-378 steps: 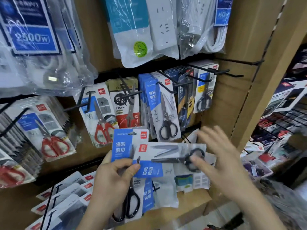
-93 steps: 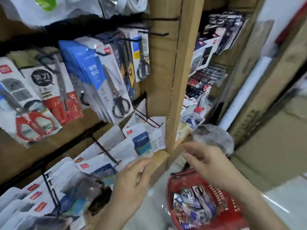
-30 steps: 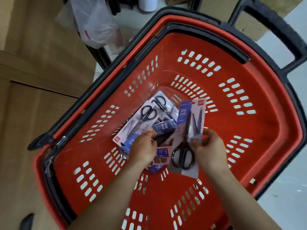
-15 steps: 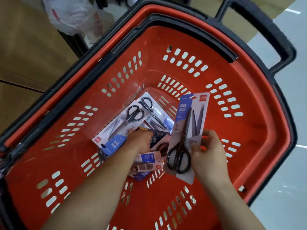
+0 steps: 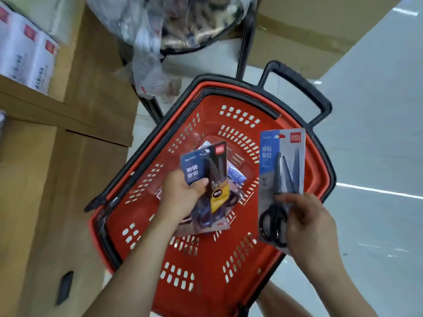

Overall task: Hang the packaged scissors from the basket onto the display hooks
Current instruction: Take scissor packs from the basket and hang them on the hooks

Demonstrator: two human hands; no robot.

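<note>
Packaged scissors (image 5: 283,161) in right hand (image 5: 307,223), held upright, blades pointing up

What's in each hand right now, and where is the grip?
The left hand grips a blue-and-yellow scissors pack at its middle; the right hand pinches a grey scissors pack just above the black handles.

deli logo (image 5: 294,137), 防粘剪切, on grey scissors pack (image 5: 283,172)

bare forearms (image 5: 137,266), left hand (image 5: 180,195), right hand (image 5: 306,223)
</note>
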